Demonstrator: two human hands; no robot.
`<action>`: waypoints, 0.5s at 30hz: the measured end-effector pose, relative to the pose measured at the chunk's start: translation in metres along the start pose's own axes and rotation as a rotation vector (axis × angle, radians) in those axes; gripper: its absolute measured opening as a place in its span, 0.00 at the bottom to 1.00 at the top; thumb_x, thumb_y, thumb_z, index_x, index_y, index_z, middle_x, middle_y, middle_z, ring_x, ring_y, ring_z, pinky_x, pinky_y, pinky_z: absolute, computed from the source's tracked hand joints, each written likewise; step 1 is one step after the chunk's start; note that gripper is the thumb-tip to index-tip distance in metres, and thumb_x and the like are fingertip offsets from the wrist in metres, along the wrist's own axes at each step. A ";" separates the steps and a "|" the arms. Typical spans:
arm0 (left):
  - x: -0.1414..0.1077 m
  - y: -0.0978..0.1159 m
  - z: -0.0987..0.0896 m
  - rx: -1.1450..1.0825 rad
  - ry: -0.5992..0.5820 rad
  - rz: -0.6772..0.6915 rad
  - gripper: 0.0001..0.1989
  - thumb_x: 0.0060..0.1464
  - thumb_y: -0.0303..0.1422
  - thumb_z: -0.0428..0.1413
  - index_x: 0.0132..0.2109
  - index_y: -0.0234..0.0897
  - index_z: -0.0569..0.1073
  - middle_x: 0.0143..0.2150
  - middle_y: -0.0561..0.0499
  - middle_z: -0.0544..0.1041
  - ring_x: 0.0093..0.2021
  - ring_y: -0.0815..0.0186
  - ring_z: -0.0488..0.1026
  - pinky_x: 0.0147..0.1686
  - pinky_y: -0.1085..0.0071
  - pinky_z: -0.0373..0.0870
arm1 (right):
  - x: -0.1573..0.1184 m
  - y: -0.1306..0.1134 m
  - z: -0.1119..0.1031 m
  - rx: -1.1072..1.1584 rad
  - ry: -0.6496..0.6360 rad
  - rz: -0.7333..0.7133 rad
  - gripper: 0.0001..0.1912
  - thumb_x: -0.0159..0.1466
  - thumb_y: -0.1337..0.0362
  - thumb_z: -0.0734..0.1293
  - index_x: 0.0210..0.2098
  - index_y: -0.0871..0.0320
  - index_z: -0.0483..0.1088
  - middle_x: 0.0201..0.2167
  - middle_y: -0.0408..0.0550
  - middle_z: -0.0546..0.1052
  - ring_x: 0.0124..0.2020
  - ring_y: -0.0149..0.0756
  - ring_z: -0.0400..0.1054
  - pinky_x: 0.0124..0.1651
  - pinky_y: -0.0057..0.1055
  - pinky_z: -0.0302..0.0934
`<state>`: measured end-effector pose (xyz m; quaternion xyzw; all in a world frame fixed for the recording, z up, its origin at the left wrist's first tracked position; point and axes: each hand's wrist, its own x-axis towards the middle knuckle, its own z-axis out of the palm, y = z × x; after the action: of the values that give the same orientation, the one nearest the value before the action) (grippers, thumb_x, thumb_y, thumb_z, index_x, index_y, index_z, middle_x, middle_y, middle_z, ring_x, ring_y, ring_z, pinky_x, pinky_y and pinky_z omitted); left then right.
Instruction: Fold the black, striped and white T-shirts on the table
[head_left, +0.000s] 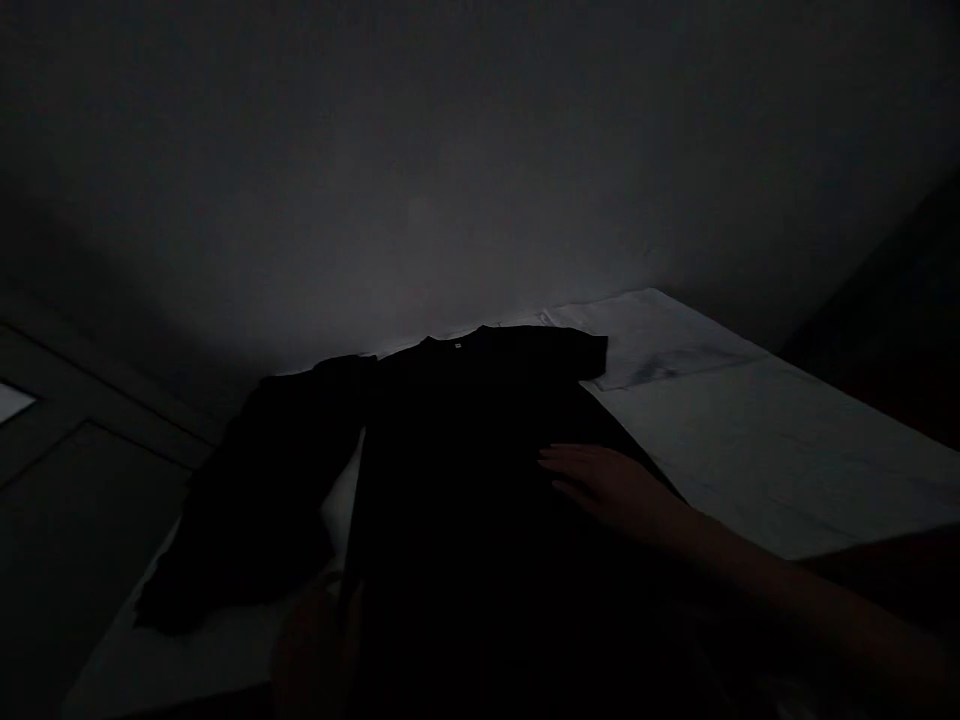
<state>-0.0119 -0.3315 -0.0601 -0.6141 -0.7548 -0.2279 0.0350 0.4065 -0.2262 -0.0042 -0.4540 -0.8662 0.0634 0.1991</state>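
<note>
T-shirt [472, 430] front and centre, black and short-sleeved, laid out flat on a pale table [720, 440], collar towards the wall [420, 170] and body running down to the bottom of the view! Look at the neckline, where a tiny light label [458, 346] stands out in all this gloom. One sleeve [589, 355] reaches out to the right, its cuff over the pale top.

And here's the right hand [604, 485], in from the right side, palm down on the body of the shirt, fingers stretched out and pointing left: a relaxed, open hand, with no fabric gathered in it that shows. Down at the lower left, the left hand [319, 635] is right beside the shirt's left edge, deep in shadow; whether those fingers pinch the cloth or merely rest by it, I cannot tell.

Over to the left, a second dark garment [262, 480] lies rumpled on the same table, close by the shirt, a strip of pale surface showing between them lower down. Further left, dim panel lines mark a cabinet or door [97, 510], too dark to say which.
</note>
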 end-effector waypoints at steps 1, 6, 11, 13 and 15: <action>0.001 0.001 0.003 0.012 0.006 -0.025 0.19 0.60 0.46 0.49 0.44 0.39 0.76 0.38 0.44 0.80 0.39 0.53 0.77 0.42 0.56 0.74 | 0.033 -0.009 0.000 0.046 -0.038 -0.050 0.18 0.70 0.62 0.60 0.56 0.49 0.73 0.55 0.46 0.77 0.55 0.39 0.72 0.58 0.40 0.66; 0.025 0.012 0.010 0.052 -0.057 -0.087 0.19 0.62 0.44 0.49 0.48 0.34 0.74 0.43 0.41 0.79 0.44 0.53 0.77 0.45 0.58 0.73 | 0.214 -0.063 0.042 0.033 -0.264 -0.151 0.15 0.69 0.65 0.61 0.50 0.51 0.76 0.52 0.46 0.79 0.52 0.41 0.73 0.55 0.37 0.67; 0.090 0.038 0.002 0.145 -0.312 -0.080 0.16 0.62 0.37 0.54 0.52 0.32 0.72 0.50 0.39 0.77 0.50 0.54 0.76 0.47 0.63 0.72 | 0.354 -0.109 0.110 -0.056 -0.287 -0.112 0.20 0.68 0.72 0.60 0.56 0.55 0.71 0.58 0.52 0.74 0.57 0.43 0.69 0.56 0.35 0.64; 0.117 0.048 -0.001 0.161 -0.426 -0.092 0.16 0.62 0.37 0.55 0.53 0.32 0.71 0.51 0.39 0.77 0.51 0.55 0.76 0.47 0.65 0.72 | 0.388 -0.119 0.132 -0.063 -0.296 -0.126 0.23 0.66 0.75 0.60 0.58 0.55 0.69 0.60 0.53 0.71 0.57 0.42 0.69 0.55 0.33 0.63; 0.137 0.052 0.001 0.165 -0.484 -0.120 0.19 0.62 0.38 0.56 0.55 0.32 0.69 0.51 0.38 0.77 0.52 0.54 0.76 0.47 0.66 0.72 | 0.410 -0.124 0.149 -0.062 -0.314 -0.135 0.24 0.64 0.76 0.62 0.58 0.55 0.68 0.59 0.54 0.71 0.55 0.41 0.70 0.53 0.31 0.64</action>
<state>0.0044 -0.1986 0.0004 -0.5998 -0.7924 -0.0140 -0.1103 0.0433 0.0447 0.0133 -0.3853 -0.9167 0.0931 0.0510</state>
